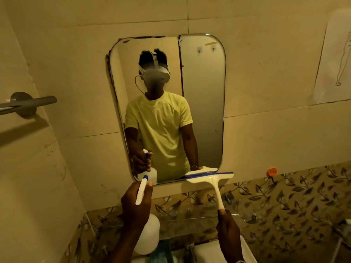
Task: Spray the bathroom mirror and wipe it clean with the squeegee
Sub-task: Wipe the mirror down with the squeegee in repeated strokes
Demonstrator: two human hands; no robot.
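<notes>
1. A bathroom wall of large cream tiles point(266, 73) carries a rounded mirror point(205, 111), with a band of leaf-patterned tiles point(284, 202) running below it.
2. A grey rail point(32, 102) juts from the left wall, a sheet with a line drawing point(340, 59) hangs at upper right, and an orange hook point(272, 172) sits on the patterned band.
3. The mirror's frame is chipped along its top and left edge; its glass reflects a person in a yellow T-shirt wearing a white headset.
4. The left hand point(135, 204) is closed around the neck of a white spray bottle point(149, 232), its blue-tipped nozzle point(145, 178) aimed at the mirror's lower left corner.
5. The bottle's contents cannot be told through the opaque plastic.
6. The right hand point(228, 226) grips the end of the handle of a cream squeegee point(210, 178), whose blue-edged blade lies at the mirror's lower right corner, partly over the bottom edge.
7. A white basin point(210, 251) shows at the bottom, partly hidden by both forearms.
</notes>
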